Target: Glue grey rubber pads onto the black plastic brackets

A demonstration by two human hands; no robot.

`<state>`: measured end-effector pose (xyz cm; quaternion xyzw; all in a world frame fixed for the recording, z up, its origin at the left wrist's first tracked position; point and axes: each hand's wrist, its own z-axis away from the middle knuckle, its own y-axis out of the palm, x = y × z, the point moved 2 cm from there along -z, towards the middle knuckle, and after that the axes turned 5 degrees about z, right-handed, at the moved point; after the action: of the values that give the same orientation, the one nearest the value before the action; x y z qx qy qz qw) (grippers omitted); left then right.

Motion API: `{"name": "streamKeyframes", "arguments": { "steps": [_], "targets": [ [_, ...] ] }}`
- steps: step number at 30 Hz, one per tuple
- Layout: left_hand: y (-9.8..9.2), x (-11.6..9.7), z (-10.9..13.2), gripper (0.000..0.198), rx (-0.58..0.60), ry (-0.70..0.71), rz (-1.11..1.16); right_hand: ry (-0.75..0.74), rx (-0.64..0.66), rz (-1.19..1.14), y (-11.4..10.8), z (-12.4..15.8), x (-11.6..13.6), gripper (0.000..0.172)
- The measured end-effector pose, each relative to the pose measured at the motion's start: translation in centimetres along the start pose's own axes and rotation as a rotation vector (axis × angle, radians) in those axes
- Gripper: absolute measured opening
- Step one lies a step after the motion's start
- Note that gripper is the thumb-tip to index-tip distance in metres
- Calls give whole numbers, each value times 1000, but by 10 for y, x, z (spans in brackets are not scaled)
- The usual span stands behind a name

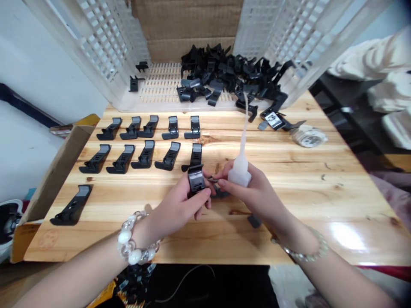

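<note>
My left hand [189,194] is closed around a curved black plastic clip [196,179], glossy face up, above the front half of the table. Close beside it, my right hand [247,188] grips a small white squeeze bottle [240,171] with a long thin nozzle pointing up and away. The right fingertips also pinch a small dark piece [212,179], too small to name, near the clip. A dark part lies partly hidden below the hands, and a small black pad [254,220] rests on the wood under my right wrist.
Black clips with grey pads stand in rows on the wooden table [289,179], such as one clip [72,205] at front left. Behind, a white plastic crate [128,96] holds a pile of black parts [224,70]. A tape roll [308,136] lies right, near a labelled black piece [274,120].
</note>
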<state>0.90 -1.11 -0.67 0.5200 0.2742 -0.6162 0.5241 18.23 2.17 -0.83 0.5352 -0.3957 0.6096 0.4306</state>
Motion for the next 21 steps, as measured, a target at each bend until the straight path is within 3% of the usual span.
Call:
{"name": "streamKeyframes", "arguments": {
  "steps": [6, 9, 15, 21],
  "targets": [
    [1, 6, -3, 30, -32, -1, 136, -11, -81, 1, -3, -1, 3, 17],
    [-1, 11, -2, 29, 8, -25, 179, -4, -119, -18, -5, -1, 2, 18],
    [-1, 3, 0, 39, 76, -48, -24, 56, -38, -61, 1, 1, 3, 19],
    [3, 3, -2, 51, 168, -12, 88, 66, -59, 16, 4, 3, 3, 23]
  ]
}}
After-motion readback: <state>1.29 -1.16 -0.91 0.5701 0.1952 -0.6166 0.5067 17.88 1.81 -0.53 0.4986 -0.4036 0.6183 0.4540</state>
